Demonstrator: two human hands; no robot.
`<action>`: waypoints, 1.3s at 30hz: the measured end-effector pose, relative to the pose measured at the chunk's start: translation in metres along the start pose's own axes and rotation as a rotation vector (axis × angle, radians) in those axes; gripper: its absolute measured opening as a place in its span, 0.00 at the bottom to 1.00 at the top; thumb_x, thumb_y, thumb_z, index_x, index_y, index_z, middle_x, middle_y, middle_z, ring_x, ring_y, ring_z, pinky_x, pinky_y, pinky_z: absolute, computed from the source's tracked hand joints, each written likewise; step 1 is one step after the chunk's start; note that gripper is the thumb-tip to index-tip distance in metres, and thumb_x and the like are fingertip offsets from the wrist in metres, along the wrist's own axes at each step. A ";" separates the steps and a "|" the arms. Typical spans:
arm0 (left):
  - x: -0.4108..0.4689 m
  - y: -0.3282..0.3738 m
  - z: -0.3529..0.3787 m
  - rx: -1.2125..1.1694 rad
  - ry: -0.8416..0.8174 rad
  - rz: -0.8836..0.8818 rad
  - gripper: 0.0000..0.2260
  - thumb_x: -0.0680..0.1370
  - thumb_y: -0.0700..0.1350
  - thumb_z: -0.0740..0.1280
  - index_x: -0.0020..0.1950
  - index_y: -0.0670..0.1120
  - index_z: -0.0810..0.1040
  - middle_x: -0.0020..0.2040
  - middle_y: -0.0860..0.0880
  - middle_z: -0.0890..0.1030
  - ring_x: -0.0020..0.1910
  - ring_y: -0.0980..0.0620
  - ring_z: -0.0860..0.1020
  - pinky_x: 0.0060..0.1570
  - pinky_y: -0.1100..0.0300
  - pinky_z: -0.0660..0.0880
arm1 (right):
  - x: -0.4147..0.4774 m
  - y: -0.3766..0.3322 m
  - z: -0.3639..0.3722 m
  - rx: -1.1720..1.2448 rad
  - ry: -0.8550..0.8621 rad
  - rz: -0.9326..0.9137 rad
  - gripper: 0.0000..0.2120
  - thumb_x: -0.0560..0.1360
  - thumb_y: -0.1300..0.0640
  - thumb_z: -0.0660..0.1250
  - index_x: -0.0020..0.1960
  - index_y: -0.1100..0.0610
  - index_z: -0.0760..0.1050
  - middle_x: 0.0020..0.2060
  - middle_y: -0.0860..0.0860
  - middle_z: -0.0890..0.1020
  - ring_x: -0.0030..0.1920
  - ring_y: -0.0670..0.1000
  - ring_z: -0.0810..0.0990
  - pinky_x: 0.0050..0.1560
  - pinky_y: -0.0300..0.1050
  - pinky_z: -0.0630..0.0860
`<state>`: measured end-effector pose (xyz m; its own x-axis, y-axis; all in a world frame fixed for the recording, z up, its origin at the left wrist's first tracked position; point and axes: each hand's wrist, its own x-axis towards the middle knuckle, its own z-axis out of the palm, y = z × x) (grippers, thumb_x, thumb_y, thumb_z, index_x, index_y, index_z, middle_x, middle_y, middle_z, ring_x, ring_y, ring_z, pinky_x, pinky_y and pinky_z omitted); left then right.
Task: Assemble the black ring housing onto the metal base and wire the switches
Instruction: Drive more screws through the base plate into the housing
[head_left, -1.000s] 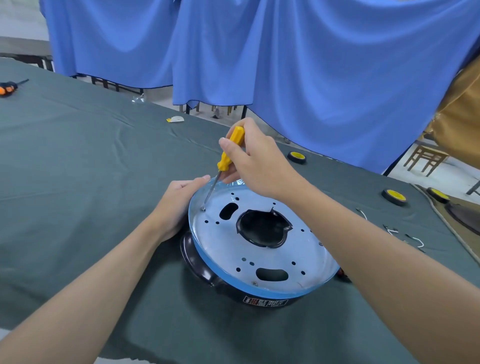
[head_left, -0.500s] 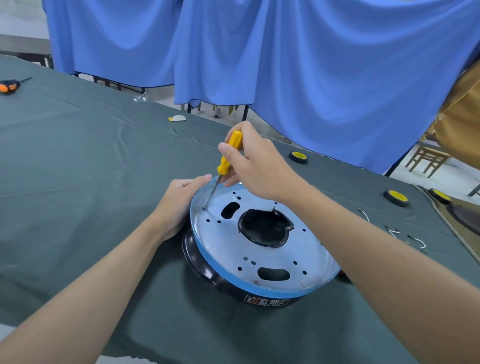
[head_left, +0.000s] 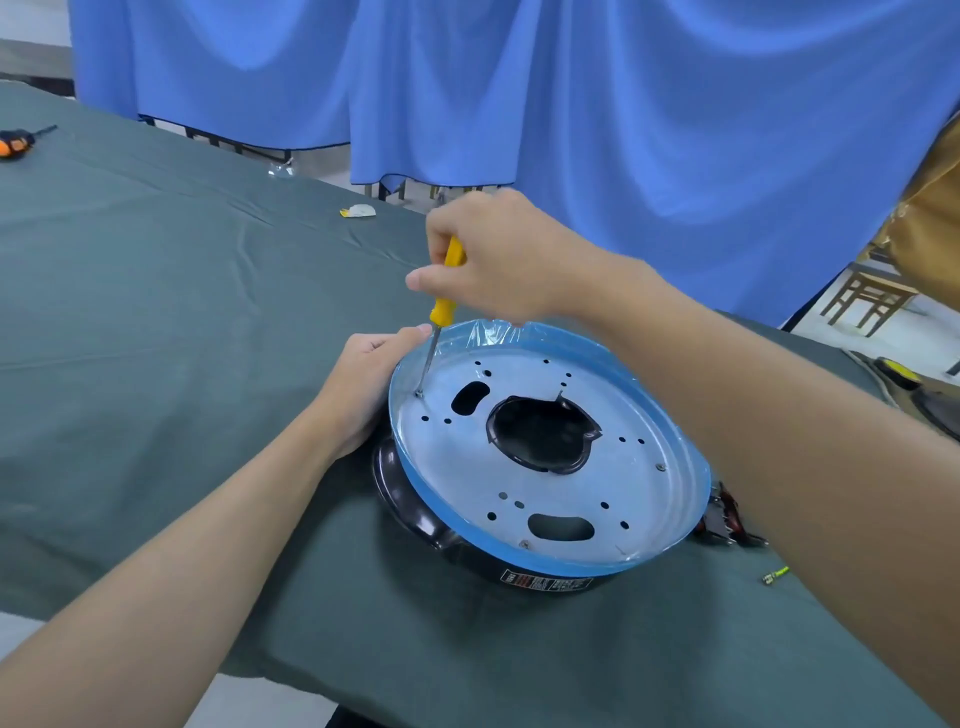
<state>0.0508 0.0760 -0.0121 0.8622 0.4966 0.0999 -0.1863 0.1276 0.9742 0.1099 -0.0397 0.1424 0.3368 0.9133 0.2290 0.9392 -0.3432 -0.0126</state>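
Note:
The round metal base (head_left: 566, 483), wrapped in blue film at its rim, lies on top of the black ring housing (head_left: 410, 504) in the middle of the table. My right hand (head_left: 498, 260) grips a yellow-handled screwdriver (head_left: 447, 283). Its tip stands on a screw near the base's far-left rim. My left hand (head_left: 363, 384) holds the left edge of the base, thumb at the rim beside the screwdriver shaft. Red and black wires (head_left: 727, 519) stick out from under the base on the right, partly hidden by my right arm.
A dark green cloth (head_left: 182, 312) covers the table. An orange-handled tool (head_left: 15, 145) lies far left, a small white scrap (head_left: 358, 210) at the back edge, a small green-tipped part (head_left: 775, 575) near my right forearm. Blue curtains hang behind; a wooden stool (head_left: 867, 301) stands at right.
My right hand has turned on the screwdriver handle, its knuckles now covering the top. The tip stays on the same screw. My left hand has not moved.

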 end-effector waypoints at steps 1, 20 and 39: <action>0.000 0.001 0.000 -0.002 0.005 0.000 0.22 0.79 0.49 0.67 0.26 0.47 0.69 0.25 0.51 0.72 0.25 0.52 0.70 0.27 0.65 0.69 | 0.004 -0.003 -0.001 -0.100 -0.012 0.001 0.15 0.76 0.43 0.63 0.38 0.51 0.68 0.36 0.48 0.74 0.40 0.48 0.75 0.37 0.46 0.69; -0.001 0.002 0.001 -0.006 0.025 -0.015 0.22 0.78 0.51 0.68 0.31 0.37 0.68 0.31 0.46 0.68 0.32 0.47 0.67 0.32 0.58 0.66 | 0.018 -0.021 -0.011 -0.172 -0.156 0.016 0.12 0.76 0.52 0.63 0.57 0.54 0.72 0.43 0.48 0.75 0.49 0.55 0.75 0.36 0.46 0.69; -0.005 0.006 0.002 0.011 0.034 -0.021 0.23 0.75 0.52 0.69 0.30 0.43 0.59 0.30 0.46 0.64 0.30 0.47 0.63 0.31 0.58 0.63 | 0.011 -0.019 -0.018 -0.066 -0.197 -0.041 0.12 0.77 0.52 0.63 0.59 0.52 0.68 0.38 0.46 0.70 0.39 0.47 0.72 0.34 0.43 0.66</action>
<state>0.0465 0.0723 -0.0061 0.8495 0.5226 0.0726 -0.1628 0.1286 0.9782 0.0947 -0.0269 0.1622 0.3115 0.9497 0.0332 0.9480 -0.3129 0.0582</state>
